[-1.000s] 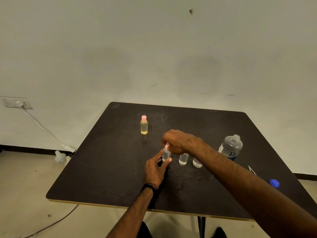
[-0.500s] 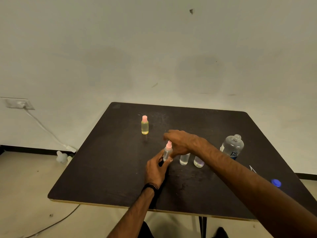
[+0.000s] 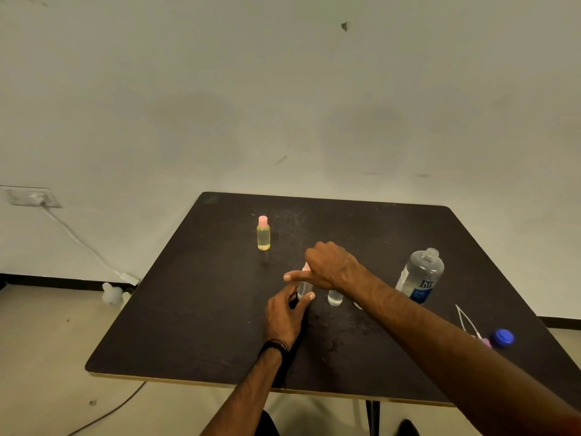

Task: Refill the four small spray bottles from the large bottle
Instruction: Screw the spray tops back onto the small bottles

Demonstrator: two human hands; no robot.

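Fingers of my left hand (image 3: pixel 284 316) are pinching the small spray bottle (image 3: pixel 303 286) while my right hand (image 3: pixel 330 265) is gripping its pink cap (image 3: pixel 305 266).

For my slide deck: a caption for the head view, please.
Left hand steadies a small spray bottle while right hand works its pink top.

Dark square table (image 3: pixel 195 313), surface scuffed, pale edge showing along near side. Behind it, plain off-white wall (image 3: pixel 283 89); small dark mark (image 3: pixel 344 26) at 12 o'clock, high up. Wall socket (image 3: pixel 31 196) at 9 o'clock; white cable (image 3: pixel 78 239) runs from it down to floor. White plastic object (image 3: pixel 111 294) on floor beside table's left edge; too blurred to identify.
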